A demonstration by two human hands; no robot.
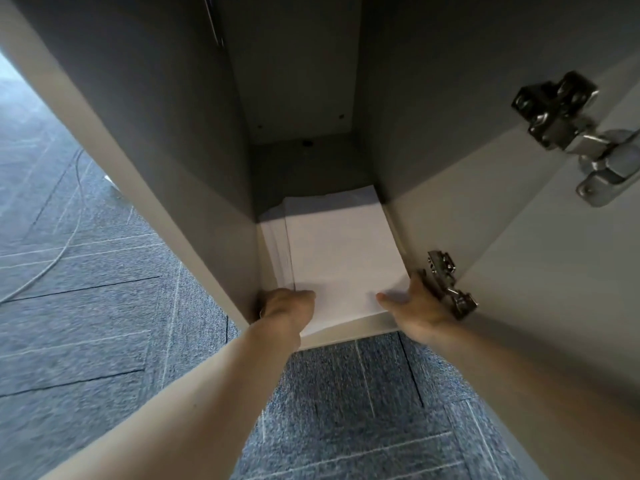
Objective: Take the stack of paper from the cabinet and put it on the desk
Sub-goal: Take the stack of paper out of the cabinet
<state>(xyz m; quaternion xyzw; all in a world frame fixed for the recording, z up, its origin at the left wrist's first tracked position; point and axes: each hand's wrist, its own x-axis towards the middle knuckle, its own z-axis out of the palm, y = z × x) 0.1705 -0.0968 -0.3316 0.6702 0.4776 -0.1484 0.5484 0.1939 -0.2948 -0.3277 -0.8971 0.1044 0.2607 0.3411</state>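
Your left hand and right hand clasp the paper stack at its near corners. Thumbs on top; the stack runs away from your fingers into the cabinet.

Blue-grey carpet tiles cover the floor, crossed by a thin cable. Daylight, perhaps from a window, brightens the far left.

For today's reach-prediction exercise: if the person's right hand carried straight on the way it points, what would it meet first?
The right hand already rests at the near right corner of the stack of paper; pushing on, it would slide across the top sheet toward the cabinet back wall, probably. Depth is unclear.
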